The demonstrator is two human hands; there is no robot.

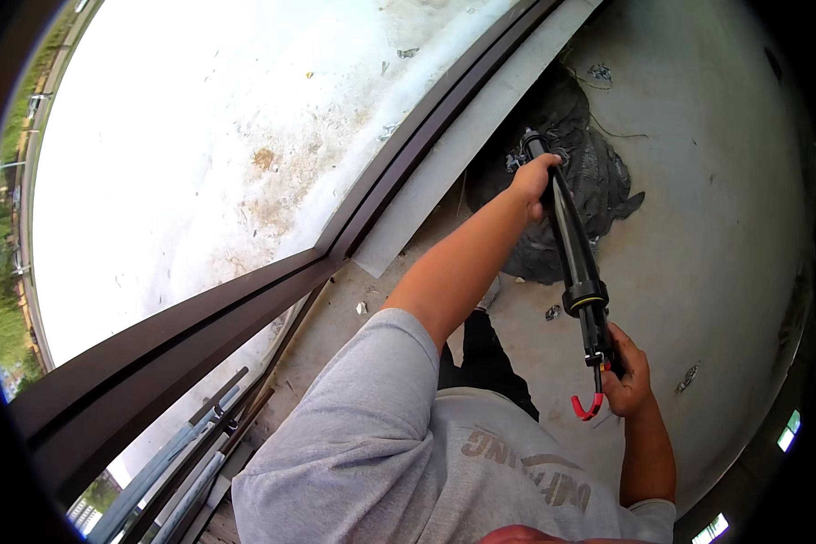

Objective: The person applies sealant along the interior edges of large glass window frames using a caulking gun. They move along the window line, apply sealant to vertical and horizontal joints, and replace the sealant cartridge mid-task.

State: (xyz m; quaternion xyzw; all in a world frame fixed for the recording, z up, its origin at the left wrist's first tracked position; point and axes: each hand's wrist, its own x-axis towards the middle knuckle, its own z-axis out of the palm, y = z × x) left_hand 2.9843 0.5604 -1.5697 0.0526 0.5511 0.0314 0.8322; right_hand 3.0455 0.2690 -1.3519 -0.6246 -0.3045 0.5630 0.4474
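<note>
A long black caulking gun [574, 236] slants across the view, its front end pointing away from me. My left hand [536, 183] is wrapped around the barrel near that front end. At the near end, my right hand [629, 381] is closed around the handle, which its fingers and palm mostly hide. A red hook [589, 411] sits at the end of the gun's rod, beside my right thumb. Silvery scraps show around the gun's tip. Beneath the front half, a crumpled black plastic bag [598, 168] lies on the floor.
A dark brown metal frame [335, 245] with a corner runs along my left, with a bright, stained surface beyond it. Metal bars [181, 462] are bundled at the lower left. Foil scraps [553, 313] lie on the grey floor [716, 208].
</note>
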